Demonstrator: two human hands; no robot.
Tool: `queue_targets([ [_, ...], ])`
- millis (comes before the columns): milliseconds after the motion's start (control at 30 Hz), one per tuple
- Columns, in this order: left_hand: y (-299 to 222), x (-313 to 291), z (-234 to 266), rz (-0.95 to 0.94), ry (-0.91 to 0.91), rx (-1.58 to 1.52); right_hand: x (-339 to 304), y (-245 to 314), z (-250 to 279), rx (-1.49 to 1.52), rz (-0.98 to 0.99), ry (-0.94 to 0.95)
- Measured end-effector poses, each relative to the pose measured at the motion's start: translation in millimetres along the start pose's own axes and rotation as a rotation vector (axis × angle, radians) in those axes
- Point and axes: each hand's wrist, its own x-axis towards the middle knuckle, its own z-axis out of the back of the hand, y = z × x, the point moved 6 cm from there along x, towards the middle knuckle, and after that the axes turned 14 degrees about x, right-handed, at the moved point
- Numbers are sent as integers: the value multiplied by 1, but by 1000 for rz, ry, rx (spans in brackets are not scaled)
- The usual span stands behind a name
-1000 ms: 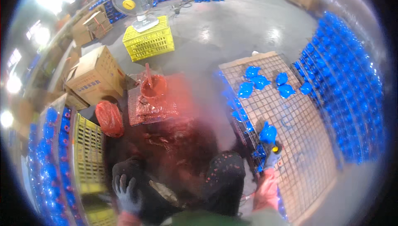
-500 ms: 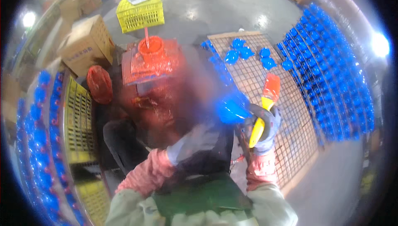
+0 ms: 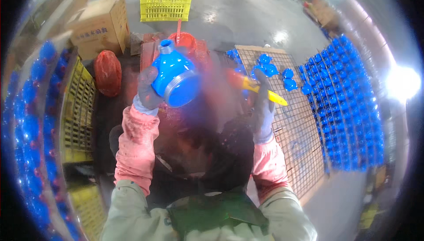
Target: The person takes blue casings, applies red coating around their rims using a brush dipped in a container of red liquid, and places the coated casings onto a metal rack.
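Note:
My left hand (image 3: pixel 148 87), in a dark-palmed glove, grips a glossy blue threaded metal fitting (image 3: pixel 173 68) by its left side. The fitting's narrow threaded neck points up, and its wide round threaded end faces down and to the right. In my gloved right hand (image 3: pixel 264 106) is a paintbrush (image 3: pixel 276 98) with a yellow handle. Its red head points left toward the fitting, apart from it and blurred by motion. Beyond the fitting stands a red paint bucket (image 3: pixel 187 41) with a stick (image 3: pixel 179 31) upright in it, partly hidden by the fitting.
On the right, a wire grid rack (image 3: pixel 304 152) carries several blue fittings (image 3: pixel 267 68); many more stand in rows (image 3: pixel 349 108) beyond it. Yellow crates (image 3: pixel 81 104) and blue fittings (image 3: pixel 31 121) line my left. A cardboard box (image 3: pixel 99 31), red bundle (image 3: pixel 107 73) and yellow crate (image 3: pixel 165 7) lie farther off.
The blue fitting has gone from beside my right hand into my left hand, which has moved up and left. My right hand has swung the brush from pointing up to pointing left.

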Motion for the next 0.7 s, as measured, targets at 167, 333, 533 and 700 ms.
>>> queue_targets([
  [167, -22, -51, 76, -305, -452, 532, 66, -96, -32, 57, -65, 38],
  [333, -52, -68, 84, -385, -662, 125, 140, -203, -63, -186, -188, -66],
  [533, -64, -68, 72, -422, -500, -456, 200, -262, -72, -309, -20, 117],
  [700, -64, -78, 81, -391, -643, -382, 206, -274, -77, -349, -174, 69],
])
